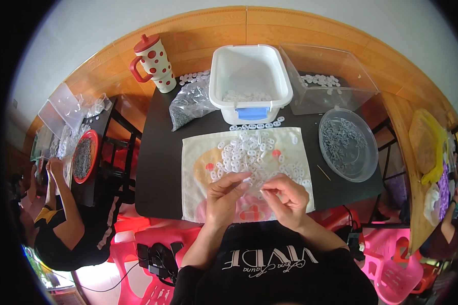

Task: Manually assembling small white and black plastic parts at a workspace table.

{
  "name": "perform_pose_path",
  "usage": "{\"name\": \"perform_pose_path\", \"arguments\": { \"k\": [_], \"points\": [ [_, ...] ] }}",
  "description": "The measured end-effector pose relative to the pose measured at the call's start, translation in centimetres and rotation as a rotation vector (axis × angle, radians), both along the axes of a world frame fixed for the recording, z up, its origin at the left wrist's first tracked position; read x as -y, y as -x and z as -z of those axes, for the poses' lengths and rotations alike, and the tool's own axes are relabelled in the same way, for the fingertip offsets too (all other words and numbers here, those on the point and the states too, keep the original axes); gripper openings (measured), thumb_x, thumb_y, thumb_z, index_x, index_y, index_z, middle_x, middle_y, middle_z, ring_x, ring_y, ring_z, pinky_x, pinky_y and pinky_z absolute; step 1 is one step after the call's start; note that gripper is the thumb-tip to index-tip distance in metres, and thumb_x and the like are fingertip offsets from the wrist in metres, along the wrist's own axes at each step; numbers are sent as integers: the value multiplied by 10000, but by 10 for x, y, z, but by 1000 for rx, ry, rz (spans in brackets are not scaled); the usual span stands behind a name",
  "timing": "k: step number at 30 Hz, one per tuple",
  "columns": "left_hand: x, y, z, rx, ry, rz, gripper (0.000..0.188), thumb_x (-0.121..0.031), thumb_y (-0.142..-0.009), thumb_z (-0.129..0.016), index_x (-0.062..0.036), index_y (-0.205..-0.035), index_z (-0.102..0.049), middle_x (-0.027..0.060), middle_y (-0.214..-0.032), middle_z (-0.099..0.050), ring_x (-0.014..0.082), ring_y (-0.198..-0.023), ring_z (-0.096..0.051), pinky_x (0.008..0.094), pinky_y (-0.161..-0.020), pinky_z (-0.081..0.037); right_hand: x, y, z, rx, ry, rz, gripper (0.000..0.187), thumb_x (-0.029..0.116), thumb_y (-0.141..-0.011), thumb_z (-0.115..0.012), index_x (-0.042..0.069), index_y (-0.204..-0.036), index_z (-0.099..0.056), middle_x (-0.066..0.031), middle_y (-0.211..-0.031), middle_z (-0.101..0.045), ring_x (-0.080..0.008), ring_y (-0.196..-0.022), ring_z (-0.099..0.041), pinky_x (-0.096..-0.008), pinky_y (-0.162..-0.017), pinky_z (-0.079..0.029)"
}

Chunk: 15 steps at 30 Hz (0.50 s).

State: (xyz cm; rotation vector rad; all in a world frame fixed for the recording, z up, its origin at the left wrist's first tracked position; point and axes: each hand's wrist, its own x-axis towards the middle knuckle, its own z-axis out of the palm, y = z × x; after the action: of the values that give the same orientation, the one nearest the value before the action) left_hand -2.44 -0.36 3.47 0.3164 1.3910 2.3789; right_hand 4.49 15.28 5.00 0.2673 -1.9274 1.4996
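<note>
My left hand (225,197) is closed in a pinch, with what looks like a small white two-holed plastic piece at its fingertips. Facing it a short gap away, my right hand (288,199) has thumb and forefinger pressed together; whatever they hold is too small to make out. Both hands are over the near part of a cream printed cloth (191,152). Just beyond the fingers lies a loose pile of white oval two-holed plastic pieces (241,152), spreading to the right. A row of similar pieces (257,126) lines the cloth's far edge.
Behind the cloth stand a white tub (221,96) with a blue latch, a clear box (336,99), a bag of small grey parts (188,104) and a spotted tumbler (160,66). Right are a round tub of grey screw-like parts (348,145) and a thin stick (324,173). Another person (68,218) works left.
</note>
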Motion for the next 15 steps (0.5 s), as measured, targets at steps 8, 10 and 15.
{"name": "perform_pose_path", "arguments": {
  "k": [8, 10, 15],
  "points": [
    [9, 5, 7, -307, 534, -118, 221, 107, -835, -699, 3, -1029, -719, 34, -918, -711, 76, -751, -633, 207, -675, -503, 6, 9, 21, 165, 31, 17, 179, -122, -835, -626, -41, -992, -655, -110, -867, -651, -165, -747, -648, -255, -667, -518],
    [9, 6, 8, -406, 630, -168, 217, 101, -832, -705, -2, -1023, -719, 35, -899, -714, 77, -752, -642, 207, -669, -507, 7, 10, 21, 160, 16, 25, 183, -128, -830, -624, -42, -990, -652, -110, -864, -650, -167, -749, -649, -256, -667, -519],
    [8, 7, 12, -91, 253, -77, 161, 98, -884, -646, 35, -1020, -706, 78, -881, -722, 123, -806, -683, 240, -702, -527, 6, 15, 15, 123, -31, 48, 191, -130, -824, -630, -40, -991, -647, -115, -857, -647, -179, -751, -652, -260, -666, -521]
  ]
}}
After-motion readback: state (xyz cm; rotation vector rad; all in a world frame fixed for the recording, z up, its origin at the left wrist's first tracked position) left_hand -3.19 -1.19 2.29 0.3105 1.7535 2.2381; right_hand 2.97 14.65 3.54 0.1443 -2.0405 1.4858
